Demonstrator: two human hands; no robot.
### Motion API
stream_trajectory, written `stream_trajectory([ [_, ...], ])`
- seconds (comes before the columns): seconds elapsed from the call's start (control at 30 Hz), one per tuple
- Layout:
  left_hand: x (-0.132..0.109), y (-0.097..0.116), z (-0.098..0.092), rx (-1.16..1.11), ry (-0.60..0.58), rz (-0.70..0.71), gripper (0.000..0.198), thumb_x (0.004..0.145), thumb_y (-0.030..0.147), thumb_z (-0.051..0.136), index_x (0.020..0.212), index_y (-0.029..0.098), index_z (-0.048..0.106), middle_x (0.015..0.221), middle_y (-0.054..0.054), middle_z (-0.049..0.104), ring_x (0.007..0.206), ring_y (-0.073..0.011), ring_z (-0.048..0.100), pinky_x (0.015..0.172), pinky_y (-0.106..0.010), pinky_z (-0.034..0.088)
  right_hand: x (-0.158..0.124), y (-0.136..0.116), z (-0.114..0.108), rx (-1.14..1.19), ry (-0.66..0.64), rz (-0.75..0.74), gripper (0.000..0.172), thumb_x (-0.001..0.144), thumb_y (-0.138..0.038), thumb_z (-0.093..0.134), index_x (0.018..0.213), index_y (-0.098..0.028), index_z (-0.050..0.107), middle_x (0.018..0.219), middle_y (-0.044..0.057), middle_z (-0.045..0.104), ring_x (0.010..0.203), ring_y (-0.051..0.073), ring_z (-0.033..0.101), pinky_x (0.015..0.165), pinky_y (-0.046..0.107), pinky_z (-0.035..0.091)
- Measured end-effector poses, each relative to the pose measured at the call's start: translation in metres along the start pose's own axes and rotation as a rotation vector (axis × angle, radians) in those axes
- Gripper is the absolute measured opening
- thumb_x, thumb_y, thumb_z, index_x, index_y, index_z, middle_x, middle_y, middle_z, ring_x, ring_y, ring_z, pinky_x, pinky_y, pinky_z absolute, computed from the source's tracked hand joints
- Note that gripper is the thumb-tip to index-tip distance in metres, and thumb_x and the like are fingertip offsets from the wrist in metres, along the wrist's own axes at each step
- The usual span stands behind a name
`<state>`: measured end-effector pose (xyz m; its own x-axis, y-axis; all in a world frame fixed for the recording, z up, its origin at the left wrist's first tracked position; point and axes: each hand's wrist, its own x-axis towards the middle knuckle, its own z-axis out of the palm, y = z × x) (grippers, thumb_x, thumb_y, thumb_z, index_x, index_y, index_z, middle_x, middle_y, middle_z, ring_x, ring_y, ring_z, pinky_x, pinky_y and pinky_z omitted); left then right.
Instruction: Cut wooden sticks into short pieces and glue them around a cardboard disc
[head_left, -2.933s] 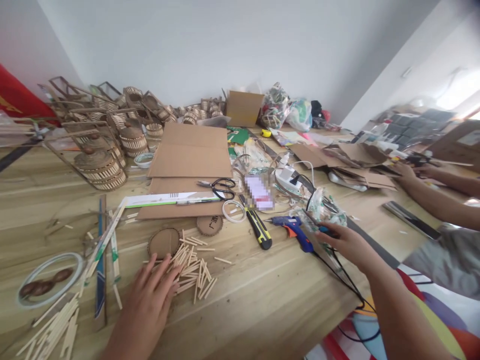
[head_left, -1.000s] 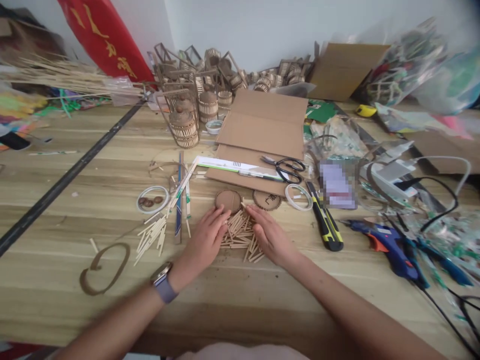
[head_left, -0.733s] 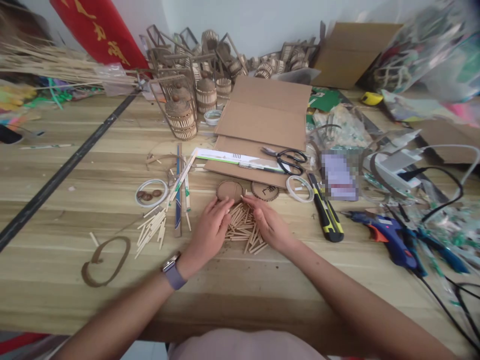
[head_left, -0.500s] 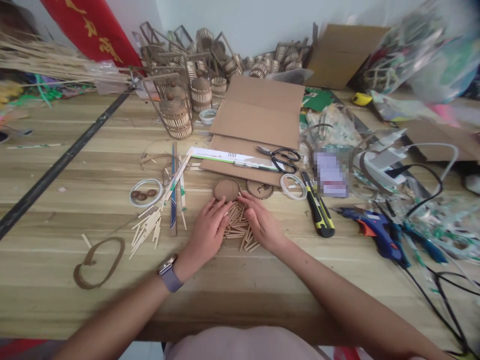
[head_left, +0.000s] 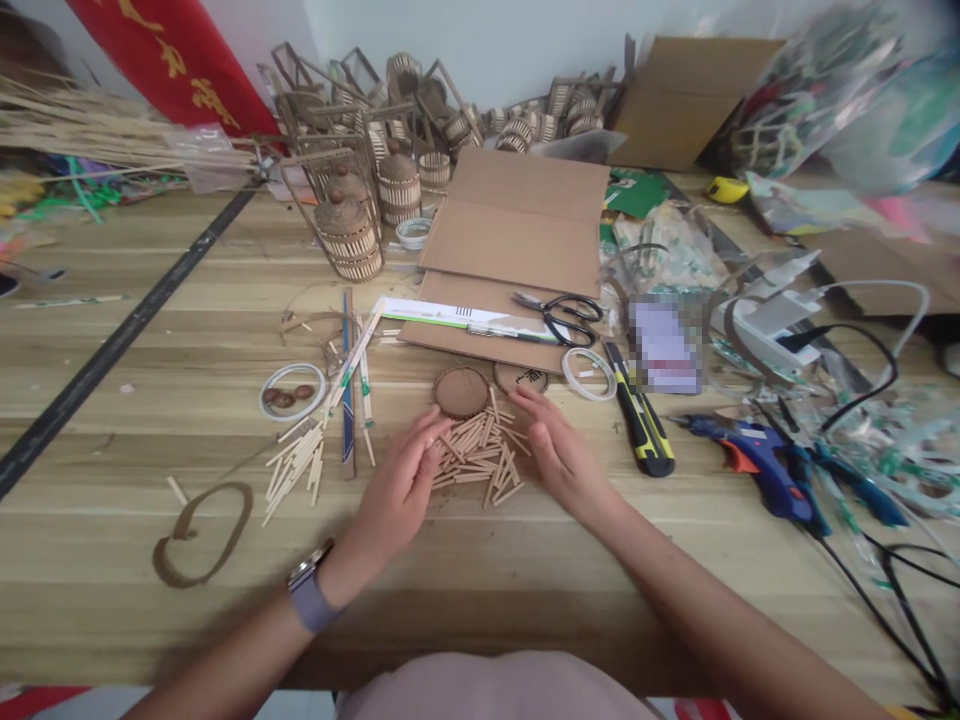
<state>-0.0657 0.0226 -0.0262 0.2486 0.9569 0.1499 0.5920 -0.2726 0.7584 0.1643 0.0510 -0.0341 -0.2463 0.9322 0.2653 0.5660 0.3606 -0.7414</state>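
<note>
A loose pile of short brown sticks lies on the table between my hands. At its left edge rests my left hand, open, fingers stretched forward and holding nothing. My right hand is at the pile's right side, also open and without anything in it. Just beyond the pile sits a round cardboard disc with a dark rim. A second disc, bearing a dark written mark, lies to its right, near my right fingertips.
Pale sticks, a blue ruler and a brown strip loop lie left. Right are a utility knife, scissors and a glue gun. Cardboard sheets and small woven baskets stand farther back.
My hands have moved apart, left hand leftward and right hand rightward, uncovering more of the stick pile. The near disc now shows fully, clear of my fingers.
</note>
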Motion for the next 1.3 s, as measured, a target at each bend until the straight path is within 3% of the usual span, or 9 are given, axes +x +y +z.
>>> stream_trajectory([
  [0.23, -0.004, -0.014, -0.012, 0.176, -0.023, 0.125, 0.038, 0.100, 0.028, 0.031, 0.131, 0.018, 0.051, 0.141, -0.012, 0.051, 0.134, -0.0232, 0.042, 0.111, -0.048, 0.037, -0.064, 0.003, -0.037, -0.484, 0.059, -0.067, 0.039, 0.098, -0.036, 0.038, 0.132, -0.020, 0.050, 0.134, 0.017, 0.054, 0.124, 0.032, 0.049, 0.100, 0.053, 0.042],
  [0.37, 0.009, -0.011, -0.007, 0.280, -0.057, 0.228, 0.039, 0.100, 0.029, 0.031, 0.133, 0.021, 0.052, 0.146, -0.011, 0.045, 0.137, -0.0270, 0.036, 0.111, -0.052, 0.034, -0.102, 0.002, -0.054, -0.731, 0.167, 0.101, 0.037, 0.094, -0.038, 0.043, 0.125, -0.021, 0.055, 0.114, 0.017, 0.061, 0.104, 0.034, 0.058, 0.087, 0.052, 0.048],
  [0.5, 0.015, -0.010, 0.006, 0.361, -0.128, 0.305, 0.040, 0.100, 0.029, 0.033, 0.135, 0.025, 0.052, 0.151, -0.008, 0.039, 0.142, -0.0314, 0.025, 0.110, -0.058, 0.032, -0.121, 0.019, -0.079, -0.861, 0.268, 0.265, 0.040, 0.094, -0.032, 0.038, 0.127, -0.014, 0.053, 0.114, 0.020, 0.059, 0.109, 0.036, 0.055, 0.091, 0.055, 0.046],
  [0.6, 0.009, -0.010, 0.018, 0.391, -0.183, 0.349, 0.040, 0.099, 0.028, 0.035, 0.136, 0.026, 0.051, 0.150, -0.007, 0.040, 0.142, -0.0319, 0.024, 0.109, -0.058, 0.034, -0.122, 0.038, -0.097, -0.891, 0.271, 0.331, 0.042, 0.095, -0.026, 0.034, 0.130, -0.011, 0.050, 0.119, 0.021, 0.059, 0.111, 0.034, 0.057, 0.089, 0.049, 0.049],
  [0.73, -0.007, -0.006, 0.026, 0.422, -0.232, 0.385, 0.039, 0.098, 0.025, 0.037, 0.135, 0.022, 0.053, 0.149, -0.007, 0.042, 0.140, -0.0346, 0.028, 0.107, -0.060, 0.037, -0.104, 0.056, -0.111, -0.952, 0.099, 0.445, 0.041, 0.095, -0.023, 0.033, 0.129, -0.016, 0.054, 0.120, 0.016, 0.061, 0.093, 0.027, 0.066, 0.070, 0.035, 0.055],
  [0.9, -0.017, 0.009, 0.019, 0.384, -0.236, 0.366, 0.038, 0.099, 0.025, 0.037, 0.134, 0.024, 0.051, 0.147, -0.006, 0.045, 0.137, -0.0294, 0.037, 0.106, -0.052, 0.042, -0.071, 0.068, -0.113, -0.988, 0.115, 0.483, 0.035, 0.094, -0.028, 0.037, 0.111, -0.017, 0.066, 0.098, 0.014, 0.066, 0.069, 0.026, 0.066, 0.054, 0.034, 0.051],
  [1.03, 0.003, 0.020, 0.015, 0.356, -0.213, 0.427, 0.037, 0.100, 0.025, 0.034, 0.131, 0.017, 0.052, 0.143, -0.009, 0.050, 0.137, -0.0253, 0.039, 0.109, -0.046, 0.040, -0.064, 0.075, -0.116, -0.986, 0.125, 0.448, 0.030, 0.092, -0.027, 0.040, 0.088, -0.017, 0.067, 0.089, 0.014, 0.064, 0.073, 0.026, 0.065, 0.061, 0.035, 0.052],
  [1.13, 0.031, 0.023, 0.024, 0.421, -0.280, 0.525, 0.038, 0.100, 0.025, 0.036, 0.133, 0.013, 0.050, 0.143, -0.012, 0.049, 0.138, -0.0257, 0.036, 0.113, -0.045, 0.035, -0.075, 0.074, -0.119, -1.006, 0.129, 0.439, 0.027, 0.090, -0.026, 0.041, 0.081, -0.017, 0.065, 0.082, 0.013, 0.061, 0.064, 0.026, 0.062, 0.057, 0.037, 0.050],
  [1.3, 0.055, 0.024, 0.048, 0.564, -0.287, 0.491, 0.036, 0.098, 0.023, 0.041, 0.127, 0.007, 0.054, 0.140, -0.020, 0.049, 0.134, -0.0308, 0.042, 0.111, -0.046, 0.036, -0.114, 0.040, -0.098, -0.985, 0.092, 0.398, 0.025, 0.091, -0.029, 0.040, 0.079, -0.021, 0.061, 0.072, 0.009, 0.058, 0.058, 0.024, 0.060, 0.049, 0.035, 0.046],
])
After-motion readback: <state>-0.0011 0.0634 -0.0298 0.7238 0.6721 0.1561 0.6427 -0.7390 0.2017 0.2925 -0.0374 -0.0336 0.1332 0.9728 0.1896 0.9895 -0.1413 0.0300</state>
